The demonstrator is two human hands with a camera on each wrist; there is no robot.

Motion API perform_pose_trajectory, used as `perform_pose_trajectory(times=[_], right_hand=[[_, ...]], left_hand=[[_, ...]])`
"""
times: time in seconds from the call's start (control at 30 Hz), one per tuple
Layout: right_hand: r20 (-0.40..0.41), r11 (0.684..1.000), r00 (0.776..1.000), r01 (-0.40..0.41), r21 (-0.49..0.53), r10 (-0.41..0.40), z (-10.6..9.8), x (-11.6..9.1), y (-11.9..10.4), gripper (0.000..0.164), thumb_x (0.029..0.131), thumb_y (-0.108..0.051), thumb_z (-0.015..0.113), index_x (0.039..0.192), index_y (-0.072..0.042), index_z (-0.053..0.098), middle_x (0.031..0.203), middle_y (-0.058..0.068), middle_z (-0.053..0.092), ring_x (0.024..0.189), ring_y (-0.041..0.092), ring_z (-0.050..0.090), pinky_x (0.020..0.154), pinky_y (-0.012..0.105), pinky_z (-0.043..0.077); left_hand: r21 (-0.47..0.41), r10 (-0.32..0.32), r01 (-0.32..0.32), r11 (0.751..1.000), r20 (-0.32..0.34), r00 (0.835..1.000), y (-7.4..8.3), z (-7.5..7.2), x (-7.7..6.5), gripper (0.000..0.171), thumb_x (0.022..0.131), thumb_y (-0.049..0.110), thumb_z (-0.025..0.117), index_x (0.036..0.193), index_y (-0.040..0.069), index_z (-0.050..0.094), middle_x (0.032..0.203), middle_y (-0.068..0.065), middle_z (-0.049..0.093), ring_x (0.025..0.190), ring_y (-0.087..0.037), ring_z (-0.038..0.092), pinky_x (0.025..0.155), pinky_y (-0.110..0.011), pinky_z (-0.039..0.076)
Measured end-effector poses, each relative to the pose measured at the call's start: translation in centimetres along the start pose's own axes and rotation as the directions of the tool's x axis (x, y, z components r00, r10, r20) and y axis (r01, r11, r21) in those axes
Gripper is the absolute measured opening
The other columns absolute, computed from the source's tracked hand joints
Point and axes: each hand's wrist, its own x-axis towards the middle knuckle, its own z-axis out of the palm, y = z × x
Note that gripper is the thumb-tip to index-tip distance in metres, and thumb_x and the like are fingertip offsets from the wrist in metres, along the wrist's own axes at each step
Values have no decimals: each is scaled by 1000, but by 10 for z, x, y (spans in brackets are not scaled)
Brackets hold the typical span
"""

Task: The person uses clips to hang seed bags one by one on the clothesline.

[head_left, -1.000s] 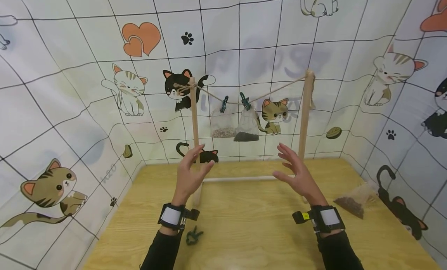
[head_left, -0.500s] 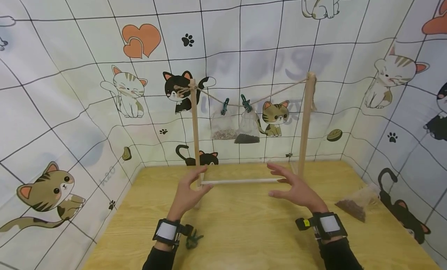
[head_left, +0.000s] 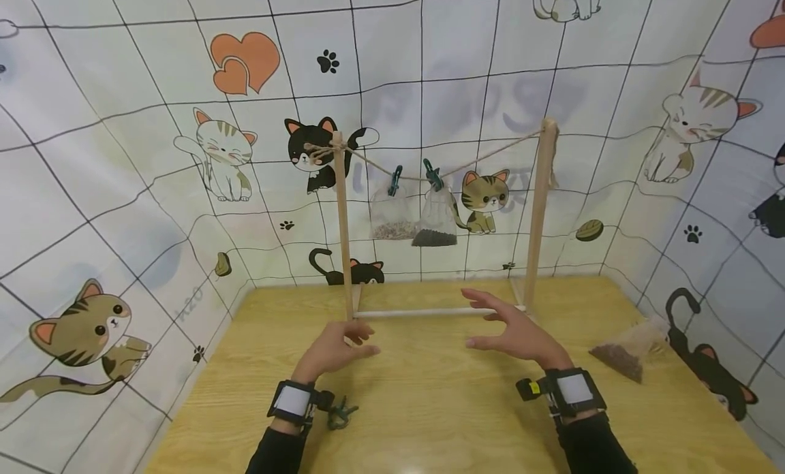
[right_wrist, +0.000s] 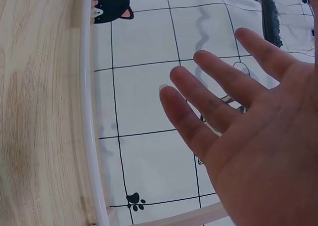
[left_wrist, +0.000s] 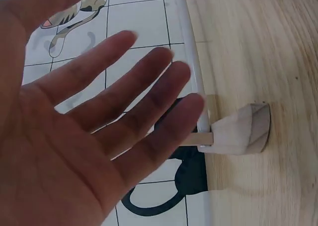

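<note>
My left hand [head_left: 336,350] hovers over the table in front of the frame's left post [head_left: 342,235], holding nothing; its fingers spread apart in the left wrist view. My right hand [head_left: 512,329] is raised before the right post [head_left: 540,215], fingers apart and also holding nothing. Behind them a twine line [head_left: 484,159] sags between the two wooden posts. Two green clothespins, one on the left [head_left: 395,180] and one on the right [head_left: 433,175], pin clear bags to it. The left bag [head_left: 392,222] has pale bits at its bottom, the right bag [head_left: 435,222] dark grains.
Another clothespin [head_left: 341,414], dark green, lies near my left wrist. A clear bag with brownish contents [head_left: 622,357] lies at the table's right. A white rod [head_left: 423,312] spans the posts low down. Cat-printed cloth [head_left: 392,45] encloses the wooden table [head_left: 423,413].
Both hands have come down from in front of the posts, the left one lower and its fingers more bent in the head view. The hanging bags stay on the line.
</note>
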Motion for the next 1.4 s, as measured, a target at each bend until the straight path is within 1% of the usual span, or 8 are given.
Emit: perform_pose_trajectory(times=[0.13, 0.23, 0.4, 0.67, 0.77, 1.03, 1.23, 1.4], right_hand=[[18, 1000, 1000, -1, -3, 1, 0, 0, -4, 86, 87, -40, 82, 158, -38, 34, 165, -4, 36, 145, 35, 44, 109, 63, 45], [30, 1000, 1000, -1, -3, 1, 1, 1, -6, 87, 86, -39, 83, 158, -34, 35, 165, -3, 37, 145, 35, 45, 110, 63, 45], [44, 999, 999, -25, -22, 26, 3, 1, -9, 89, 84, -39, 85, 159, -32, 36, 165, -1, 38, 144, 35, 46, 110, 61, 45], [78, 999, 996, -34, -22, 35, 5, 3, -10, 89, 85, -38, 85, 159, -32, 35, 165, 0, 36, 145, 37, 44, 110, 63, 44], [84, 1000, 996, -13, -25, 15, 6, 4, -9, 90, 85, -42, 84, 159, -31, 35, 166, 2, 35, 144, 38, 45, 109, 63, 45], [113, 1000, 994, -5, 5, 5, 7, 3, -6, 92, 85, -42, 84, 160, -26, 33, 165, 6, 37, 142, 40, 46, 108, 64, 45], [120, 999, 993, -6, 34, 2, 7, 2, -6, 91, 86, -30, 85, 161, -23, 33, 164, 8, 38, 141, 42, 47, 109, 64, 44], [134, 999, 991, 6, 49, -13, 7, 1, -5, 90, 88, -27, 83, 161, -20, 32, 164, 12, 37, 140, 44, 47, 107, 65, 46]], left_hand=[[58, -33, 28, 998, 88, 996, -3, -3, -3, 44, 86, 43, 82, 112, 8, 76, 102, -8, 73, 90, -18, 65, 70, -30, 56], [108, -81, 66, 992, 141, 987, -4, -7, -7, 36, 82, 41, 85, 99, 10, 76, 93, -3, 72, 82, -15, 63, 65, -30, 54], [178, -232, 192, 965, 238, 943, 0, -10, -14, 31, 75, 38, 90, 86, 15, 73, 85, 0, 69, 75, -17, 61, 61, -31, 50], [274, -425, 363, 891, 218, 879, 3, -9, -22, 37, 68, 35, 96, 83, 10, 72, 72, 1, 58, 63, -17, 54, 54, -30, 48], [308, -467, 394, 866, 215, 858, 6, -8, -24, 39, 66, 34, 97, 78, 10, 69, 71, 0, 59, 64, -17, 55, 55, -29, 47], [387, -477, 371, 844, 225, 849, 15, -1, -29, 46, 59, 30, 100, 80, 13, 63, 80, -3, 63, 70, -20, 58, 56, -28, 47], [462, -473, 336, 821, 219, 854, 19, 7, -29, 42, 57, 22, 101, 67, 13, 61, 70, 0, 61, 62, -17, 56, 51, -26, 44], [445, -460, 331, 832, 219, 861, 23, 10, -28, 38, 57, 15, 100, 63, 12, 63, 64, 2, 60, 59, -15, 54, 50, -25, 43]])
